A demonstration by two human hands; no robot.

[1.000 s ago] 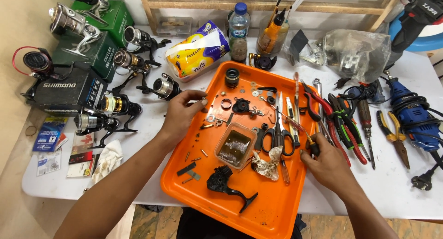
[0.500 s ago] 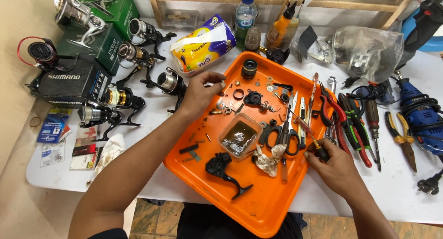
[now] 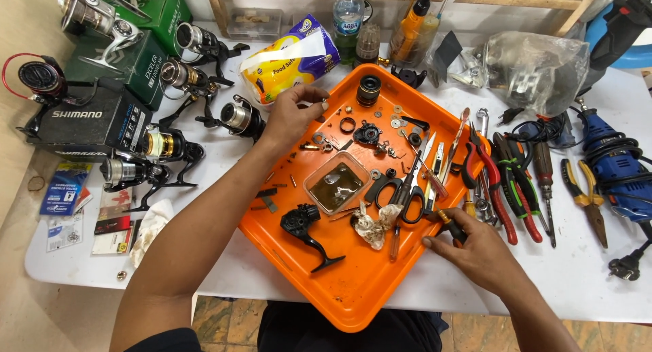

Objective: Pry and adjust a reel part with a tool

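Observation:
My left hand (image 3: pixel 293 114) hovers over the upper left part of the orange tray (image 3: pixel 353 284), pinching a tiny metal part between thumb and fingertips. My right hand (image 3: pixel 479 250) rests at the tray's right edge, fingers closed round a small tool with a black and orange handle (image 3: pixel 449 224). On the tray lie a black reel body with a handle arm (image 3: pixel 305 230), a clear square dish of dark liquid (image 3: pixel 337 183), black scissors (image 3: pixel 405 189), a dirty rag (image 3: pixel 373 223), a black spool (image 3: pixel 369 89) and several small washers and screws.
Several spinning reels (image 3: pixel 163 145) and dark and green boxes (image 3: pixel 88 118) crowd the table's left. Pliers and screwdrivers (image 3: pixel 516 182) lie right of the tray, with a blue power tool (image 3: pixel 611 165) beyond. A yellow wipes pack (image 3: pixel 288 50), water bottle (image 3: pixel 348 12) and orange oil bottle (image 3: pixel 414 26) stand behind.
My left hand has moved up and left from the tray's middle to its upper left corner, lifting a small part. My right hand has stayed at the tray's right edge.

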